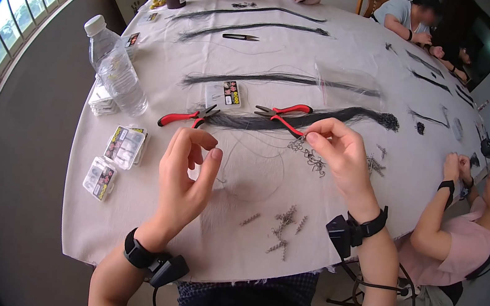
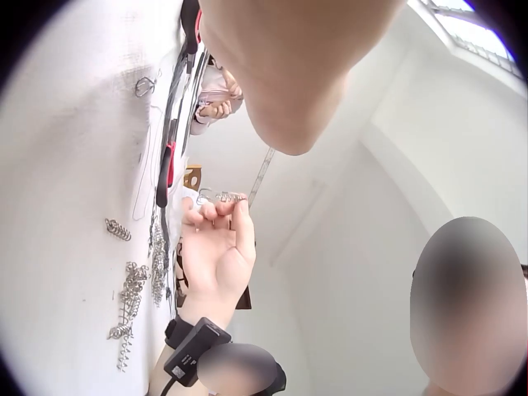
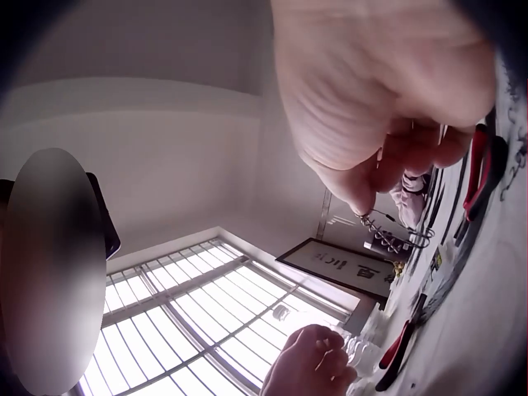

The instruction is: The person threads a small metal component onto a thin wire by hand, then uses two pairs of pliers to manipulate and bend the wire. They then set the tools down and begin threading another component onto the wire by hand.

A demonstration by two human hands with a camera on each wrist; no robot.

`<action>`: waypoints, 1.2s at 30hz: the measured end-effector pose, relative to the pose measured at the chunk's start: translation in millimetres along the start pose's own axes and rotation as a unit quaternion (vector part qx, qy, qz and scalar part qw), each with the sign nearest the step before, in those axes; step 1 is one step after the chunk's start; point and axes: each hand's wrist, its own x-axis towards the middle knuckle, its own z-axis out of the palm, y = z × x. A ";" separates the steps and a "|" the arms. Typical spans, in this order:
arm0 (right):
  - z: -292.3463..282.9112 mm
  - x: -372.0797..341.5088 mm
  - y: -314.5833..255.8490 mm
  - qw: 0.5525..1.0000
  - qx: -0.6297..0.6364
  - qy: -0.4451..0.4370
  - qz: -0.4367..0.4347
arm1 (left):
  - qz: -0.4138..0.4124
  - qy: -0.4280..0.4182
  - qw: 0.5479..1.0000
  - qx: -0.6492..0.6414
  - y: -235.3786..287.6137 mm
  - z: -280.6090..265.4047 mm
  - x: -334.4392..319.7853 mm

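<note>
My right hand [image 1: 339, 157] is raised over the table, pinching a small coiled wire piece with a hooked end [image 3: 388, 236] between thumb and fingertips. In the left wrist view, the same coil sticks out past the thumb. My left hand [image 1: 188, 167] hovers to the left, fingers loosely bent and thumb apart, with nothing seen in it. Just beyond the hands lie two red-handled pliers [image 1: 283, 116], the left one [image 1: 184, 118] near my left fingers. Loose wire hooks [image 1: 314, 161] are heaped below my right hand. Several wire coils [image 1: 284, 227] sit nearer the table edge.
Bundles of dark wire [image 1: 331, 116] stretch across the white tablecloth [image 1: 141, 220]. A water bottle [image 1: 120, 70] and small plastic boxes [image 1: 125, 147] stand on the left. Thread snips [image 1: 240, 37] lie farther back. Other people sit around the far and right sides.
</note>
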 end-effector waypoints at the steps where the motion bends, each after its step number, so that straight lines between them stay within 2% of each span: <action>1: -16.0 -0.2 -1.8 0.999 -0.036 0.028 -0.010 | -0.007 0.004 1.000 -0.005 -1.9 -0.7 0.9; 4: -80.3 -6.5 -3.1 0.982 -0.146 0.112 -0.053 | -0.011 0.024 1.000 -0.014 -9.0 -4.0 5.6; 6: -134.0 -18.0 -5.0 0.956 -0.248 0.149 -0.042 | -0.007 0.039 0.999 -0.021 -13.5 -6.1 8.9; 8: -194.2 -34.6 0.2 0.913 -0.366 0.176 -0.044 | -0.012 0.049 0.998 -0.046 -17.8 -7.7 11.7; 10: -239.0 -52.4 -2.5 0.864 -0.461 0.201 0.010 | -0.013 0.050 0.997 -0.052 -22.5 -7.3 12.2; 11: -249.4 -59.8 -5.1 0.864 -0.462 0.200 0.011 | -0.016 0.050 0.997 -0.052 -23.9 -6.6 12.1; 13: -264.2 -73.2 -9.9 0.780 -0.605 0.159 0.005 | -0.021 0.047 0.997 -0.054 -27.4 -5.0 12.0; 17: -284.6 -82.3 10.2 0.758 -0.637 0.131 0.053 | -0.033 0.016 0.999 -0.034 -28.6 -1.0 7.2; 19: -286.3 -76.9 18.7 0.726 -0.675 0.111 0.074 | -0.040 0.002 0.999 -0.035 -25.3 0.7 6.0; 26: -277.7 -62.0 33.5 0.722 -0.666 0.103 0.157 | -0.039 -0.015 0.999 -0.015 -20.9 -0.8 7.0; 28: -258.7 -62.7 28.6 0.709 -0.690 0.132 0.063 | -0.040 -0.017 0.999 -0.010 -20.3 -1.2 7.2; 29: -245.5 -61.8 23.2 0.708 -0.691 0.131 0.063 | -0.037 -0.022 0.999 -0.005 -19.8 -1.1 6.9; 31: -192.3 -57.6 -3.2 0.740 -0.664 0.093 -0.054 | -0.035 -0.027 0.999 -0.001 -18.7 0.4 6.0; 33: -127.7 -58.1 -33.1 0.827 -0.562 0.008 -0.011 | -0.031 -0.028 0.999 0.004 -17.2 2.9 4.6; 34: -107.4 -60.8 -37.2 0.860 -0.504 -0.075 -0.013 | -0.031 -0.032 0.999 0.002 -17.3 3.7 3.6; 35: -90.8 -63.8 -38.5 0.884 -0.440 -0.156 -0.016 | -0.033 -0.031 0.999 -0.005 -18.0 4.0 3.0; 36: -73.6 -66.9 -36.3 0.880 -0.431 -0.195 -0.041 | -0.035 -0.030 0.999 -0.011 -18.4 4.6 2.6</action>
